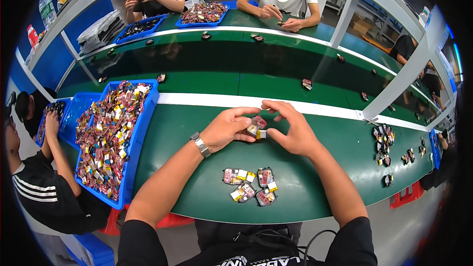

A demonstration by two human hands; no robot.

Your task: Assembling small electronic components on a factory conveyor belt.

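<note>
Green workbench (335, 167) runs beside a conveyor belt (221, 69). Left hand (227, 129) and right hand (290, 129) meet above the bench, both grasping one small electronic component (257, 128) between fingertips. Five similar components (250, 185) lie in a loose cluster just near of the hands. Far left, a blue bin (134, 152) holds many mixed parts. Other people sit across the belt.

I see one small flat component (256, 128), dark w/ red, silver & yellow bits, held up off the green bench, tilted, approx centre of view. Just below it, near the bench's front edge, lies a loose cluster of similar pieces (250, 185), flat, some touching.
</note>
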